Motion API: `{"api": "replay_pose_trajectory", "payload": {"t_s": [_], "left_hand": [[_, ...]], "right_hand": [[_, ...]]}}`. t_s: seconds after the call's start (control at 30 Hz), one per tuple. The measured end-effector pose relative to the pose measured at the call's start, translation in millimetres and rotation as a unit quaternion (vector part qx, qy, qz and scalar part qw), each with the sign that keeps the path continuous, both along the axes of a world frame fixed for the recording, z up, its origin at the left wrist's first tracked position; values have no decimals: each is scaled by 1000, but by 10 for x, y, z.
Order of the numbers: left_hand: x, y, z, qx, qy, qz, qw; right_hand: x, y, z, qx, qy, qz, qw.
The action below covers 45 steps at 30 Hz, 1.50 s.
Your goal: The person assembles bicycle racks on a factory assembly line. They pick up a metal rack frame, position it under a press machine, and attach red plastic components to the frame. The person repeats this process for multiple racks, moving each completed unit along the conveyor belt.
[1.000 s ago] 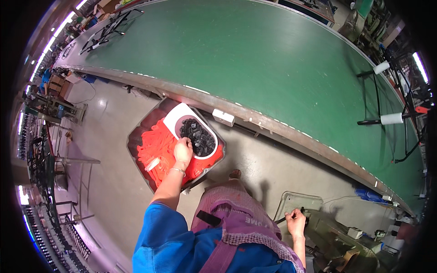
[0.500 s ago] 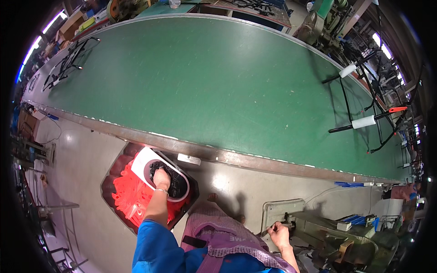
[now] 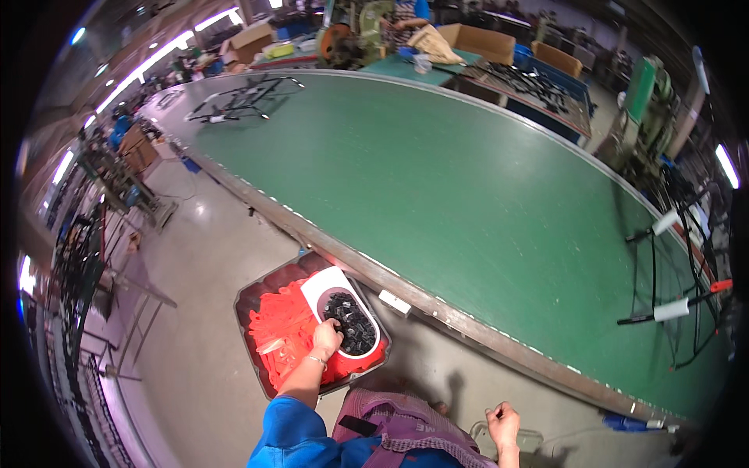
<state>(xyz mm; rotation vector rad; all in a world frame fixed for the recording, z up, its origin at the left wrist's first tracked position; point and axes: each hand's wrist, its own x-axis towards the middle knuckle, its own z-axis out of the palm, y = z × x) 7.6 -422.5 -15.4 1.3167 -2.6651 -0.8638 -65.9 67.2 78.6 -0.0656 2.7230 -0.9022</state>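
Note:
My left hand is at the left rim of a white container with a rounded end. Small black plastic pieces fill the container. The fingers of that hand are closed and pressed together at the edge of the pieces; what they hold is too small to make out. Beneath and around the container, red plastic pieces fill a dark tub on the floor. Off to the right, away from the tub, my right hand is held up with its fingers curled in a pinch, their contents hidden.
A long green-topped table runs across ahead, its brown front edge close to the tub. Black tube frames lie at its far left. More frames with white sleeves stand at the right end. A person is beyond the table.
The view has swung left. My left hand has drawn back from the middle of the black pieces to the container's near left rim. My right hand stays raised and curled.

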Motion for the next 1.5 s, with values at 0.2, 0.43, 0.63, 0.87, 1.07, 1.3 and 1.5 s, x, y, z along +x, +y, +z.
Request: {"api": "replay_pose_trajectory", "payload": {"t_s": [0.2,0.43,0.63,0.87,1.07,1.3,1.5], "left_hand": [[443,286,127,-21,63,77,995],[1039,865,705,-3,64,168,984],[2117,1433,515,82,-65,321,941],[2987,1936,-52,189,-168,466,848],[2190,1640,-92,128,-57,394,908],[1111,1314,105,77,79,194,975],[1117,1322,-106,79,25,115,990]], "right_hand": [[-794,9,-8,-42,231,55,971],[-1612,-81,347,41,491,102,864],[-1960,-47,-140,61,537,115,833],[-1986,-50,-247,76,523,91,844],[-1972,8,-425,52,424,68,901],[-1711,126,-442,45,429,72,899],[-1707,119,-474,14,423,3,906]]}}
